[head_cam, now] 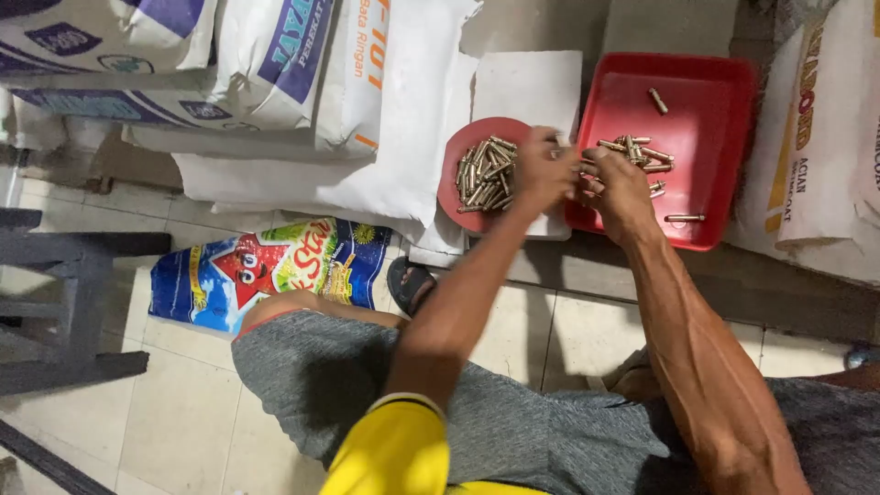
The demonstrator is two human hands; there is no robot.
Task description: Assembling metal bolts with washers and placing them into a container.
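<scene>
While my fingertips meet between the two dishes, both hands are curled in and working the same small brass-coloured bolts. My left hand (pixel 543 172) has fingers bent narrow, pinching something small at the tips; too blurred to tell exactly what, looks like one bolt. My right hand (pixel 616 181) is the same: fingers closed in tight, tips touching the left hand's tips, a bolt or two poking out between them.

Just left of my left fingers: round red plate (pixel 458 197), heaped with a pile of bolts (pixel 484 172), lying crosswise on each other. The plate sits on a flat white block (pixel 527 82), which runs away from my fingers.

Just right of my right fingers: square red tray (pixel 715 119). A small cluster of bolts (pixel 642 151) lies right by my knuckles, with a few loose ones further out, one near the far corner (pixel 658 101), one near the near edge (pixel 685 218).

Further out: white sacks (pixel 367 110) stacked beyond and to the left of the plate, another sack (pixel 807 137) past the tray on the right. Below the plate, toward me, a blue snack bag with a red star (pixel 266 270) on the tiled floor (pixel 183 412). A sandal (pixel 410 282) shows by my knee. Grey shorts (pixel 348 376), yellow sleeve (pixel 394 449) nearest the camera. Dark stool frame (pixel 64 302) is well off to the left.
</scene>
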